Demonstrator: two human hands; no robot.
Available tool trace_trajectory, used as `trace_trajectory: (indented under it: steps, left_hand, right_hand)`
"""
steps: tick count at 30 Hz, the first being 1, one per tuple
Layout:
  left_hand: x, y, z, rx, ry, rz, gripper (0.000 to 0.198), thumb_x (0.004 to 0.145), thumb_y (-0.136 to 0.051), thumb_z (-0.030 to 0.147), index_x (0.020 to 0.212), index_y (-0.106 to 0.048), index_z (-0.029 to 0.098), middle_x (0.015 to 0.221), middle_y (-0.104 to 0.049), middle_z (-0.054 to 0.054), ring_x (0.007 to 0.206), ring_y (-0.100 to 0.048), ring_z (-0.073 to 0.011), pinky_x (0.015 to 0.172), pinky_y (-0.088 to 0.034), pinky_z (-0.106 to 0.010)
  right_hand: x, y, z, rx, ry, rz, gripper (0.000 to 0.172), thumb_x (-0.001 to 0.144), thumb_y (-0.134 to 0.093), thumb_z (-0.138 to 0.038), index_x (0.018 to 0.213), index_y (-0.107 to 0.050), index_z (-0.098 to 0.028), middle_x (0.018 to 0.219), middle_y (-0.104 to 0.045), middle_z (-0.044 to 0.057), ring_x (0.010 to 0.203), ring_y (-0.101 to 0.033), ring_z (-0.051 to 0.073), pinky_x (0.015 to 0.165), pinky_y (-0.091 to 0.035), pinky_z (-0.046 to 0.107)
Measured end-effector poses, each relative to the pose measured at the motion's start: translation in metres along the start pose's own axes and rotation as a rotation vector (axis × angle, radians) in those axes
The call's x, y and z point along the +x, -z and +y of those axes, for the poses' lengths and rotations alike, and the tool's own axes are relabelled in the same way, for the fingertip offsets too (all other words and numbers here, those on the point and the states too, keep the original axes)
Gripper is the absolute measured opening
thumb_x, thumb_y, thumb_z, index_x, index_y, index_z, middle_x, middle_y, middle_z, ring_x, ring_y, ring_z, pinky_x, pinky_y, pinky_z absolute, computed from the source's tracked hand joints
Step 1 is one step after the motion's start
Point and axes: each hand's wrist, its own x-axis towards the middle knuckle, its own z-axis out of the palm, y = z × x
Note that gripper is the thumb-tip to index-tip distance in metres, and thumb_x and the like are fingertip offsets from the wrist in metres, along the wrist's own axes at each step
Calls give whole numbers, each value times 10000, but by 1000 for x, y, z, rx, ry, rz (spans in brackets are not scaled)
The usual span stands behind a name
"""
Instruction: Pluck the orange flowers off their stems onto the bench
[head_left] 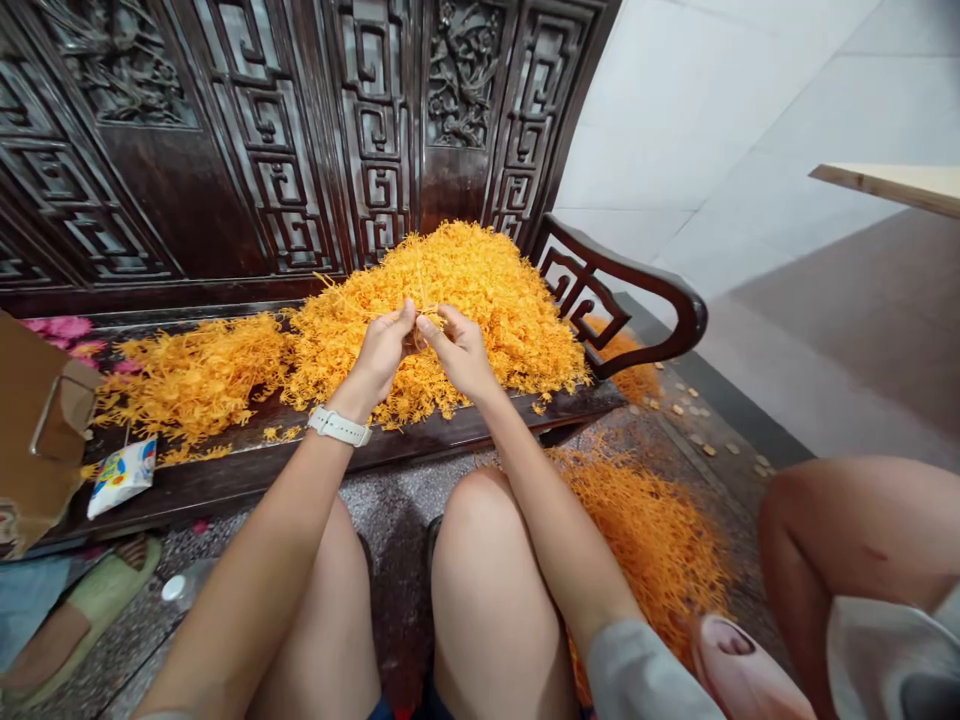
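Sits with knees [478,500] bent and slightly apart. Stretches left arm [262,530] and right arm [559,515] forward, slanting inward past the knees. Holds left hand [381,352] and right hand [463,358] close together in front, with thumb tips [426,326] nearly meeting, fingers [453,318] curled into a pinch, and wrists [489,393] almost straight.

Carved dark wooden bench [454,180], pale tiled wall [675,130], speckled grey floor [397,490]
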Motion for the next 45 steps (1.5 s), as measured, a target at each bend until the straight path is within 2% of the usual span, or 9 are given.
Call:
trace_trajectory:
  steps: [9, 13, 18, 21, 26, 30, 34, 39, 45]
  left_hand:
    - [8, 16, 8, -223, -33, 239, 434, 953, -738, 591, 799, -622, 202, 897, -764, -57, 687, -696, -120, 683, -603, -242]
    - [13, 22, 13, -365, 7, 283, 416, 990, -714, 545, 795, -581, 203, 934, -775, -65, 862, -755, -146, 820, -629, -251]
    - [11, 21, 16, -316, 48, 257, 336, 1043, -671, 435, 836, -599, 180, 943, -800, -86, 818, -766, -144, 802, -615, -241]
    - [9, 18, 16, -215, 16, 239, 321, 1037, -678, 444, 869, -612, 178, 962, -810, -104, 800, -772, -155, 791, -614, -259]
    - [7, 15, 18, -230, -39, 237, 355, 1008, -702, 520, 890, -574, 211, 984, -809, -88, 804, -767, -157, 784, -607, -275]
    - [10, 18, 21, -291, -47, 254, 346, 1003, -727, 475, 861, -533, 226, 802, -743, -8, 746, -738, -137, 736, -585, -247]
    - [14, 24, 26, -393, -19, 246, 340, 1023, -708, 440, 841, -515, 227, 598, -548, 60, 605, -653, -100, 601, -507, -182]
    - [19, 32, 34, -610, 62, 238, 358, 1105, -570, 366, 797, -466, 217, 519, -330, 92, 387, -356, -61, 418, -302, -173]
    - [28, 41, 42, -791, 318, 482, 404, 1106, -276, 89, 726, -343, 206, 489, -224, 80, 356, -192, -62, 397, -157, -194]
  right_hand:
    - [4, 2, 4, 198, -120, 143, 596, 836, -707, -815, 913, -488, -266, 635, -381, -85, 502, -296, 92, 478, -270, 261]
    - [1, -2, 1, 189, -163, 25, 434, 915, -724, -625, 926, -488, -262, 652, -405, -81, 492, -318, 86, 469, -268, 248]
    - [-1, -4, 0, 130, -193, -43, 100, 983, -570, -330, 1042, -531, -258, 678, -457, -71, 503, -348, 93, 487, -273, 244]
    - [1, -3, 4, 99, -187, -54, 190, 953, -561, -276, 1142, -561, -261, 685, -461, -65, 519, -357, 101, 500, -282, 251]
    - [4, -6, 11, 18, -192, -45, 142, 970, -577, -375, 986, -584, -234, 668, -421, -53, 546, -355, 107, 525, -295, 264]
    - [4, -4, 17, -35, -182, -137, 407, 998, -585, -612, 841, -486, -250, 660, -389, -47, 575, -353, 121, 548, -309, 274]
    - [4, 1, 16, -200, -85, -146, 530, 1002, -569, -691, 764, -404, -248, 695, -399, -26, 651, -366, 140, 605, -320, 287]
    - [1, -3, -3, -401, 50, -261, 576, 1054, -492, -667, 704, -350, -232, 688, -328, -31, 655, -326, 132, 632, -277, 304]
    - [-11, -26, -28, -629, 192, -185, 556, 1105, -433, -533, 660, -303, -227, 585, -273, -44, 561, -283, 118, 607, -207, 324]
